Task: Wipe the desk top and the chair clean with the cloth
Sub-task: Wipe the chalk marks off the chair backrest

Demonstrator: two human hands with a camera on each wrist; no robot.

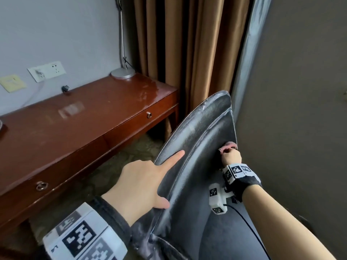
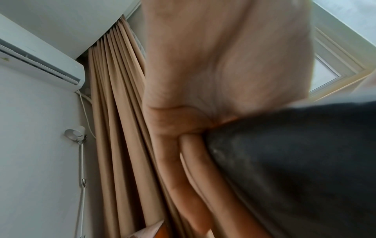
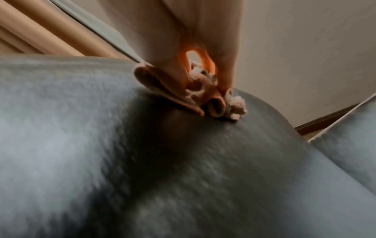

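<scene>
A grey upholstered chair stands at the lower right, its curved back toward me. My left hand rests on the back's rim, index finger straight along the edge and thumb on the inner face. The left wrist view shows my left hand's fingers lying straight beside the dark chair. My right hand grips a bunched pink cloth against the inside of the chair back, near its right edge. The right wrist view shows the cloth pinched and pressed on the chair's grey fabric. The reddish wooden desk runs along the left wall.
A lamp's round base stands at the desk's far end, with wall sockets above the desk. Tan curtains hang behind the chair, and a grey wall is close on the right. Patterned carpet lies between desk and chair.
</scene>
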